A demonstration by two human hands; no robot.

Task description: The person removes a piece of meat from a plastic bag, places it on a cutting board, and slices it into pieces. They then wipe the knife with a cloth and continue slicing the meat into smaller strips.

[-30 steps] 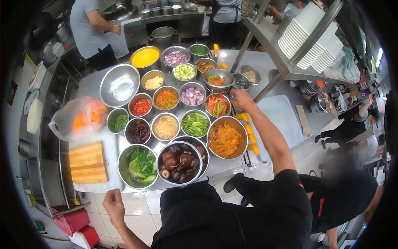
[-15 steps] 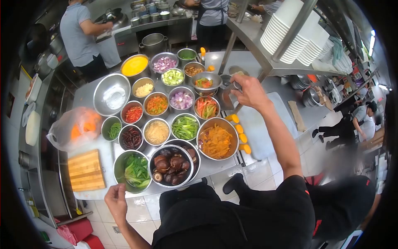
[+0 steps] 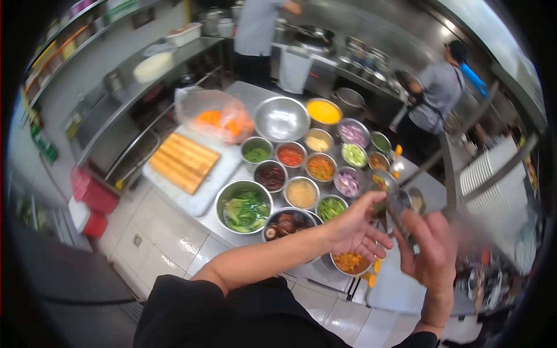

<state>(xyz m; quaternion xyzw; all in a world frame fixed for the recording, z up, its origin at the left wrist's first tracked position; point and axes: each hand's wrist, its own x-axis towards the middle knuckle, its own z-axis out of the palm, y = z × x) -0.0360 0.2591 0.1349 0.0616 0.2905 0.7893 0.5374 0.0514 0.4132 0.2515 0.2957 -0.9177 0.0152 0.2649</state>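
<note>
— What have your hands got?
— My right hand [image 3: 430, 250] is closed round a blurred steel utensil [image 3: 398, 203], held over the counter's [image 3: 203, 200] edge, near the bowl of orange shreds [image 3: 348, 262]. My left hand [image 3: 355, 231] is half open and empty, just beside it.

At least seventeen steel bowls [image 3: 281, 119] show on the tabletop [image 3: 255, 93]: sixteen hold cut food and one large one is bare, and the hands may hide others. There is one wooden chopping board [image 3: 183, 162], one plastic bag [image 3: 214, 113] of orange pieces, one steel pot [image 3: 350, 98] beyond the bowls, and two red boxes [image 3: 93, 197] on the floor. Two co-workers [image 3: 258, 29] in grey shirts stand at the far side, and the person's own hands number two, the left hand [image 3: 354, 232] and the right hand [image 3: 432, 252].
</note>
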